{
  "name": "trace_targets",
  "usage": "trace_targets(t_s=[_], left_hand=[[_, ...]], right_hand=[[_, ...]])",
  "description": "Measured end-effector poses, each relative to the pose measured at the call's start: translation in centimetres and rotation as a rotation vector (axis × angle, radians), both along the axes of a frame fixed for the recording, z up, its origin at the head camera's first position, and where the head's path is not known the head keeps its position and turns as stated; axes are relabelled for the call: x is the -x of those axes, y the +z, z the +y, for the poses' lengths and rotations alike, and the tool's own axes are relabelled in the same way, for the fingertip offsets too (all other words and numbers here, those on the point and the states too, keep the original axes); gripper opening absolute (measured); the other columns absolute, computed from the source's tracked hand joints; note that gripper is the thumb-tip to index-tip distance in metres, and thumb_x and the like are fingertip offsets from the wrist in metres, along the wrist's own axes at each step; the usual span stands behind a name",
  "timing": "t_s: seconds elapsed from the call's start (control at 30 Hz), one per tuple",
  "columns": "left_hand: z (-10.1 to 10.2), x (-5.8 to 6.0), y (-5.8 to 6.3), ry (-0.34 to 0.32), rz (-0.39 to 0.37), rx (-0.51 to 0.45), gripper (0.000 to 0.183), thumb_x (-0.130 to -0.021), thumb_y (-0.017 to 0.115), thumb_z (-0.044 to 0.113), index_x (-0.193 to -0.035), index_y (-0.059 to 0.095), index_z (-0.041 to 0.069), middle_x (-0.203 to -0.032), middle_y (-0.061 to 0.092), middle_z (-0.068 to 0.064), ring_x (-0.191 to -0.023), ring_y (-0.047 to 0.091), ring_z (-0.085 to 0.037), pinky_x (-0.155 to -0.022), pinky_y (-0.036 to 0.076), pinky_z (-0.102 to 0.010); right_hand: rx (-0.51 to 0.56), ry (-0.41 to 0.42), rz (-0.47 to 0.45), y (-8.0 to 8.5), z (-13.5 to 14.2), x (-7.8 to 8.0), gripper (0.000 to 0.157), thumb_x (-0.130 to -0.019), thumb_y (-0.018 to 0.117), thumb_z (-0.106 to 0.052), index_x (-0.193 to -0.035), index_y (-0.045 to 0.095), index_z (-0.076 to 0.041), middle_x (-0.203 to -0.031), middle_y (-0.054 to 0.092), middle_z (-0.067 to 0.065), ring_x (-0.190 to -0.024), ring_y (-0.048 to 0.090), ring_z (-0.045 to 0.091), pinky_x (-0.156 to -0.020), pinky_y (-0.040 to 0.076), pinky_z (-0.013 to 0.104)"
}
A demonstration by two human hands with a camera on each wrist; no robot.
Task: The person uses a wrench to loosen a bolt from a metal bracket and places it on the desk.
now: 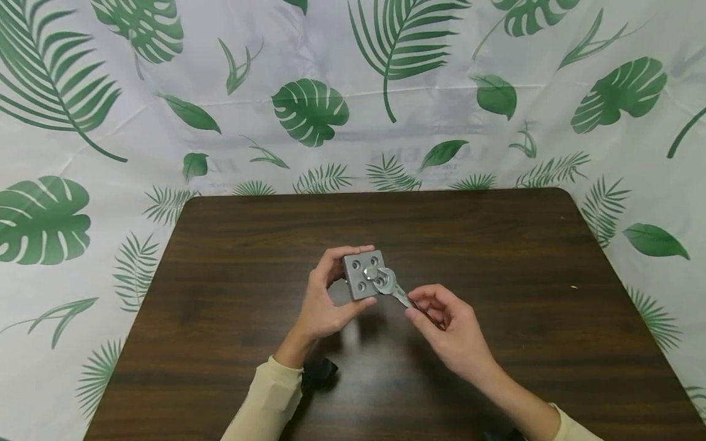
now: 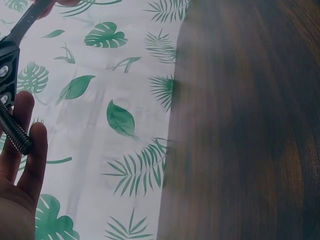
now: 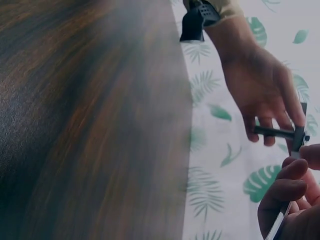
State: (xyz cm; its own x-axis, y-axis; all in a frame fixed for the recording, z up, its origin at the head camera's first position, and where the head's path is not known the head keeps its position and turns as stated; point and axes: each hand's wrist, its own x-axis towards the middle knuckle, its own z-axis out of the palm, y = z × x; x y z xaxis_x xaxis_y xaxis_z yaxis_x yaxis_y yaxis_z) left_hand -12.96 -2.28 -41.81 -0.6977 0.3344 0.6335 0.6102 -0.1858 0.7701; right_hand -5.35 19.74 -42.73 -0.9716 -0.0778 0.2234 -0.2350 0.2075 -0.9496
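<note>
In the head view my left hand [image 1: 322,306] grips a square grey metal plate [image 1: 354,288] by its edges, thumb below and fingers above. The plate has several holes and a shiny hex bolt head [image 1: 370,273] at its middle. My right hand [image 1: 455,334] pinches the handle of a silver wrench [image 1: 402,297], whose head overlaps the bolt head. From the plate's back sticks a dark threaded bolt shank [image 2: 16,132], seen in the left wrist view beside the left fingers. The right wrist view shows this shank [image 3: 272,131] side-on, passing the left fingers.
Both hands are above a dark wood-grain table [image 1: 248,245] with rounded far corners. A white cloth [image 1: 231,135] with green leaf prints hangs behind and beside it. A black device [image 1: 320,372] sits at the left wrist. A tiny pale speck [image 1: 574,286] lies at the right.
</note>
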Motion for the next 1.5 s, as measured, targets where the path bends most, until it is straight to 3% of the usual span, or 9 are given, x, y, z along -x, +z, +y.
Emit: trace_targets(t_s=[0.2,0.73,1.0,1.3,1.5], left_hand=[[0.0,0.1,0.0,0.023,0.014,0.005,0.069,-0.064,0.080,-0.013,-0.124,0.047,-0.012,-0.127,0.059,-0.026,-0.094,0.065,-0.023,-0.070,0.050,-0.031],[0.5,0.3,0.0,0.110,0.055,0.007,0.069,-0.064,0.081,-0.010,-0.124,0.047,-0.011,-0.128,0.060,-0.024,-0.092,0.066,-0.023,-0.070,0.050,-0.032],[0.2,0.4,0.2,0.029,0.042,0.029,0.070,-0.064,0.081,-0.011,-0.124,0.047,-0.012,-0.127,0.060,-0.026,-0.089,0.064,-0.023,-0.070,0.051,-0.033],[-0.2,0.4,0.2,-0.085,0.001,0.036,0.063,-0.074,0.081,-0.001,-0.125,0.046,-0.011,-0.127,0.059,-0.028,-0.100,0.063,-0.026,-0.075,0.051,-0.035],[-0.2,0.2,0.1,-0.133,-0.035,0.058,0.066,-0.068,0.078,-0.010,-0.125,0.046,-0.010,-0.128,0.058,-0.027,-0.104,0.062,-0.026,-0.078,0.050,-0.035]], right_hand=[[0.031,-0.011,-0.007,0.4,-0.9,0.0,0.020,-0.088,0.070,0.001,-0.106,0.063,-0.003,-0.084,0.065,0.008,-0.062,0.059,0.020,-0.049,0.044,0.026],[0.097,-0.037,-0.032,0.6,-2.2,-0.3,0.020,-0.089,0.068,0.004,-0.107,0.060,0.002,-0.082,0.062,0.011,-0.064,0.060,0.013,-0.053,0.048,0.024],[0.032,-0.030,-0.026,0.5,-1.1,0.5,0.017,-0.087,0.070,0.003,-0.103,0.063,0.000,-0.079,0.064,0.008,-0.062,0.060,0.013,-0.050,0.047,0.025],[-0.078,0.064,0.050,0.8,1.0,2.1,0.018,-0.085,0.072,0.003,-0.100,0.065,-0.005,-0.078,0.065,0.005,-0.061,0.059,0.016,-0.052,0.047,0.025],[-0.162,0.140,0.057,1.2,2.4,3.1,0.021,-0.084,0.074,0.001,-0.101,0.066,-0.009,-0.083,0.066,0.000,-0.066,0.060,0.016,-0.060,0.051,0.026]])
